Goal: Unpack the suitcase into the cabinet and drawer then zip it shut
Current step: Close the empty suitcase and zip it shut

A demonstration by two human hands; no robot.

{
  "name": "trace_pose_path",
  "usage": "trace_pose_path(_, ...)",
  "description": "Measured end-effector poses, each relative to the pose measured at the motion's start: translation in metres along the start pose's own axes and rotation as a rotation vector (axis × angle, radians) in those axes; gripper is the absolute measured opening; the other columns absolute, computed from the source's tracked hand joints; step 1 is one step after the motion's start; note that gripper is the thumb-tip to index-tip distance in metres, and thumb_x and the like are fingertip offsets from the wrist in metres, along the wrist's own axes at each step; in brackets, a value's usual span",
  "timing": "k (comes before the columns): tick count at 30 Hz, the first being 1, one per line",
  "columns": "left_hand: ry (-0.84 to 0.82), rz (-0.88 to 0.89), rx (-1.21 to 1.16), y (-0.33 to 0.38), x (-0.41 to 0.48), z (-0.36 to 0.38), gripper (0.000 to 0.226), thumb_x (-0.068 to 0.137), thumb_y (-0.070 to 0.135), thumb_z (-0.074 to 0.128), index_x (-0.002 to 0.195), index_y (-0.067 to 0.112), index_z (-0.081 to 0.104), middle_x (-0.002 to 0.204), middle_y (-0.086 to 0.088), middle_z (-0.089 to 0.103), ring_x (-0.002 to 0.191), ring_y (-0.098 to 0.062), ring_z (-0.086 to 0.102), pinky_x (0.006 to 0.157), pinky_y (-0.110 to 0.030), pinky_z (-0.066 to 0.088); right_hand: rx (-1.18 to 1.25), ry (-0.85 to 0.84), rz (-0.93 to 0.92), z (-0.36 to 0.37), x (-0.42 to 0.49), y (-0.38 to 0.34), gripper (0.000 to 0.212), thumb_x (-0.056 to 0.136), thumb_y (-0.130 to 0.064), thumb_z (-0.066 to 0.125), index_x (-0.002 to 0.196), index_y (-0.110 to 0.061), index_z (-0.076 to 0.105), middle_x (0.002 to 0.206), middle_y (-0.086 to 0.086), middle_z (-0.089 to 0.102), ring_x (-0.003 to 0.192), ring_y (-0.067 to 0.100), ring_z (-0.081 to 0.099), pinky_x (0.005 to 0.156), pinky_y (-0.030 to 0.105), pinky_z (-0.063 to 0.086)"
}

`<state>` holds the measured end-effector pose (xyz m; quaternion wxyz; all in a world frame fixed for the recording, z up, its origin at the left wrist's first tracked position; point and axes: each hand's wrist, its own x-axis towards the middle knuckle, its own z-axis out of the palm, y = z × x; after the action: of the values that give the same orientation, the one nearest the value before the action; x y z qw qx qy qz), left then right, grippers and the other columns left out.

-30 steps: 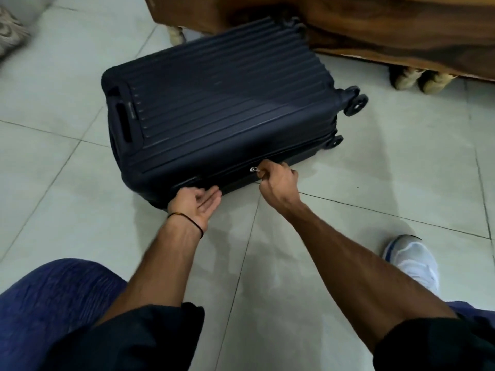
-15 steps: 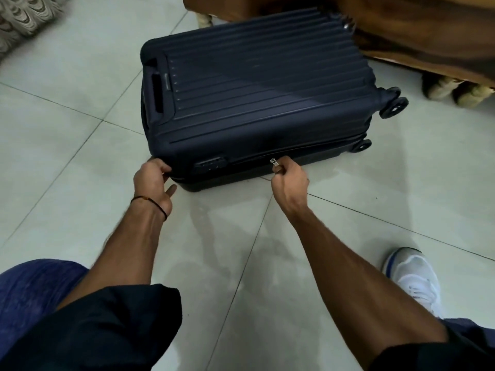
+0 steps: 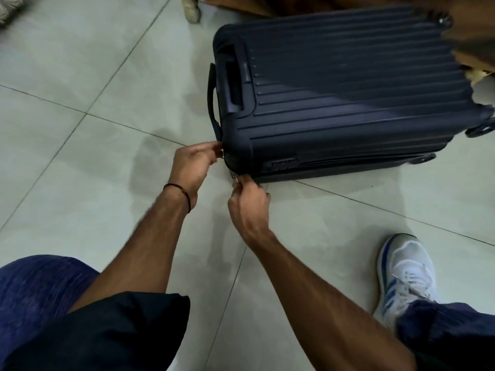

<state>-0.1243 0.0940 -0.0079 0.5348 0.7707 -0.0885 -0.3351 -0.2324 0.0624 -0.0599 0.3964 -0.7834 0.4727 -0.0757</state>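
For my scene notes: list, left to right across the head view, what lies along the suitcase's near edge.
Left hand pinching the suitcase corner → right hand pinching the zipper pull → combination lock → near wheel.

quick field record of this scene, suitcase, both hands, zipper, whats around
suitcase: dark blue hard shell, lying flat on the tiled floor, lid down
left hand: grips the suitcase's near corner, below the carry handle
right hand: pinches the zipper pull low at that same corner
lock: combination lock on the near side, right of both hands
zip progress: pull at the corner; far sides out of sight
nearby: white shoe in front, wooden furniture behind
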Motion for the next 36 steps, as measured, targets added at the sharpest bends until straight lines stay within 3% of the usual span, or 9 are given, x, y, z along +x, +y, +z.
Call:
trace_pose_path(3,0.063,-0.112,0.031,-0.009,0.004,0.003,0.024,0.085,0.000,0.054,0.090,0.014,0.073,0.090,-0.005,0.071,0.084,-0.015,0.063,0.075,-0.029,0.050,0.018,-0.017,-0.014,-0.003,-0.002,0.011,0.022,0.099,-0.013,0.045,0.112,-0.012,0.062,0.096,0.008,0.067,0.088,0.022,0.056,0.102,0.046,0.041)
trace_pose_path(5,-0.003,-0.214,0.090,-0.017,0.004,0.009,0.013,0.086,0.003,0.059,0.085,0.010,0.070,0.088,-0.009,0.070,0.084,-0.021,0.062,0.077,-0.033,0.051,0.102,0.010,-0.032,-0.001,-0.002,0.012,0.022,0.097,-0.017,0.044,0.106,-0.012,0.063,0.091,0.007,0.066,0.086,0.024,0.059,0.097,0.049,0.046)
trace_pose_path(9,-0.174,-0.297,0.106,-0.030,-0.004,0.023,0.022,0.089,0.010,0.059,0.103,-0.004,0.068,0.095,-0.013,0.073,0.090,-0.022,0.068,0.084,-0.037,0.054,0.177,0.010,-0.002,0.007,-0.003,0.014,0.034,0.092,-0.033,0.036,0.107,-0.017,0.062,0.094,0.006,0.069,0.091,0.026,0.062,0.094,0.049,0.049)
trace_pose_path(14,-0.155,-0.249,0.136,-0.034,-0.002,0.027,0.021,0.089,0.014,0.062,0.100,-0.003,0.069,0.086,-0.009,0.074,0.083,-0.021,0.070,0.088,-0.041,0.053,0.078,-0.025,-0.064,0.007,0.001,0.032,0.023,0.100,-0.028,0.049,0.115,-0.019,0.063,0.100,0.002,0.070,0.099,0.021,0.059,0.102,0.037,0.036)
trace_pose_path(17,-0.123,-0.156,0.275,-0.037,0.002,0.030,0.017,0.086,0.017,0.065,0.086,0.002,0.072,0.083,-0.011,0.075,0.081,-0.025,0.070,0.081,-0.040,0.054,0.137,-0.004,-0.093,0.002,-0.003,0.036,0.021,0.092,-0.031,0.050,0.102,-0.022,0.067,0.087,-0.005,0.069,0.085,0.015,0.061,0.095,0.039,0.040)
trace_pose_path(20,-0.075,-0.039,0.474,-0.042,0.002,0.033,0.016,0.084,0.022,0.063,0.076,0.012,0.072,0.075,-0.003,0.073,0.074,-0.022,0.068,0.075,-0.035,0.054,0.545,0.145,0.131,-0.010,-0.009,0.030,0.014,0.093,-0.024,0.053,0.089,-0.022,0.065,0.073,-0.006,0.062,0.063,0.007,0.056,0.066,0.030,0.050)
trace_pose_path(23,-0.054,0.021,0.643,-0.044,0.001,0.033,0.019,0.086,0.025,0.059,0.085,0.013,0.073,0.075,0.003,0.070,0.078,-0.023,0.066,0.077,-0.036,0.054,0.836,0.321,0.363,-0.024,-0.005,0.021,0.012,0.098,-0.021,0.054,0.098,-0.013,0.063,0.080,0.003,0.060,0.064,0.004,0.053,0.055,0.013,0.045)
trace_pose_path(28,-0.036,0.072,0.786,-0.048,0.004,0.032,0.018,0.085,0.025,0.059,0.090,0.016,0.074,0.089,-0.008,0.070,0.082,-0.032,0.062,0.078,-0.042,0.054,1.027,0.427,0.468,-0.026,0.007,0.007,0.028,0.099,-0.041,0.054,0.110,-0.015,0.055,0.093,0.006,0.059,0.080,0.014,0.056,0.066,0.024,0.046)
trace_pose_path(36,-0.023,0.069,0.670,-0.051,0.008,0.026,0.017,0.082,0.023,0.058,0.084,0.020,0.074,0.086,-0.006,0.073,0.081,-0.029,0.066,0.081,-0.044,0.056,1.134,0.351,0.468,-0.032,0.017,0.003,0.030,0.096,-0.024,0.060,0.114,-0.001,0.055,0.092,0.007,0.060,0.075,0.013,0.062,0.066,0.022,0.055)
